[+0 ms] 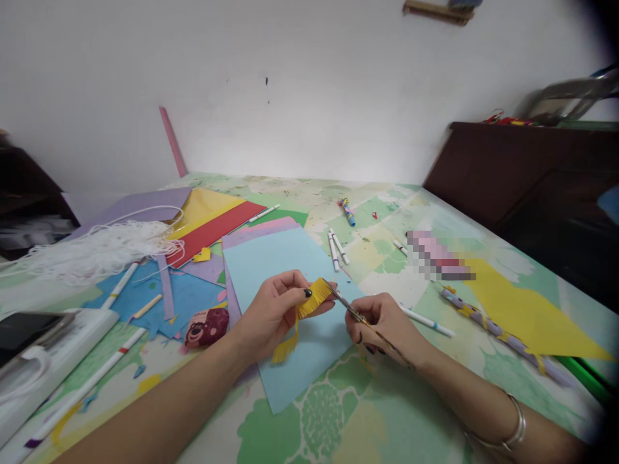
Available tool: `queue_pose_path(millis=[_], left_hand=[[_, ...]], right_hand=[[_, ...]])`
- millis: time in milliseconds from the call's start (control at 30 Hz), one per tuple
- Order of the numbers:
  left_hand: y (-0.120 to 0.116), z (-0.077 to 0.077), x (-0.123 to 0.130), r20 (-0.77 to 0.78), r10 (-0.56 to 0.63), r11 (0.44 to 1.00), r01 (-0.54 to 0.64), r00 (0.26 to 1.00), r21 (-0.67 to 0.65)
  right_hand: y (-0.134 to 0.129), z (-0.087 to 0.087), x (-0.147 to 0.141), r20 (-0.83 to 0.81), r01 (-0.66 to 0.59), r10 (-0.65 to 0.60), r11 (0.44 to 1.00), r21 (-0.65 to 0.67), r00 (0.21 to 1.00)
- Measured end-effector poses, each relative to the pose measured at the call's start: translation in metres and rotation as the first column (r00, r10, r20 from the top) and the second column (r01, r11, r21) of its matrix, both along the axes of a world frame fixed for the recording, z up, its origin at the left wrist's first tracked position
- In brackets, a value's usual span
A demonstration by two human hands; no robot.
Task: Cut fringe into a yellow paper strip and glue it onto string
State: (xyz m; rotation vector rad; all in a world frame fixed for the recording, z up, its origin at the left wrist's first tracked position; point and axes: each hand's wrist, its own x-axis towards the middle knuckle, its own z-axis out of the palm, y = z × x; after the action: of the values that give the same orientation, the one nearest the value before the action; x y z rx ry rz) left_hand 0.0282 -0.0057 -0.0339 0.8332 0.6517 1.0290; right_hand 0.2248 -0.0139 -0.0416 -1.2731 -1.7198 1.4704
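Pinched between the thumb and fingers of my left hand is a yellow fringed paper strip, and one end of it hangs down below the hand. My right hand is closed around the handles of the scissors. The scissor blades point up and left and meet the strip's right end, near my left fingertips. Whether the blades are parted is too small to tell. Both hands are above light blue paper sheets.
White cord, coloured sheets and a power strip lie left. Markers lie behind the hands. To the right are a yellow sheet and a decorated purple roll. A wall stands behind the table.
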Motion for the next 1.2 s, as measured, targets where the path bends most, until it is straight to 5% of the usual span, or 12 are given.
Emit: queue_pose_path(millis=[600,767,1200], left_hand=[[0.002,0.001,-0.001,-0.088,0.093,0.994,-0.088,0.992,0.062],[0.003,-0.004,-0.002,-0.201,-0.054,0.993,0.074,0.978,0.096],[0.000,-0.005,-0.002,-0.379,-0.239,0.955,0.288,0.894,0.077]], right_hand=[[0.003,-0.004,0.003,-0.068,-0.002,0.003,1.000,0.016,0.998],[0.003,-0.003,0.002,-0.142,0.125,-0.124,0.992,-0.002,0.982],[-0.005,0.006,-0.008,-0.072,0.131,-0.137,0.988,-0.079,0.988]])
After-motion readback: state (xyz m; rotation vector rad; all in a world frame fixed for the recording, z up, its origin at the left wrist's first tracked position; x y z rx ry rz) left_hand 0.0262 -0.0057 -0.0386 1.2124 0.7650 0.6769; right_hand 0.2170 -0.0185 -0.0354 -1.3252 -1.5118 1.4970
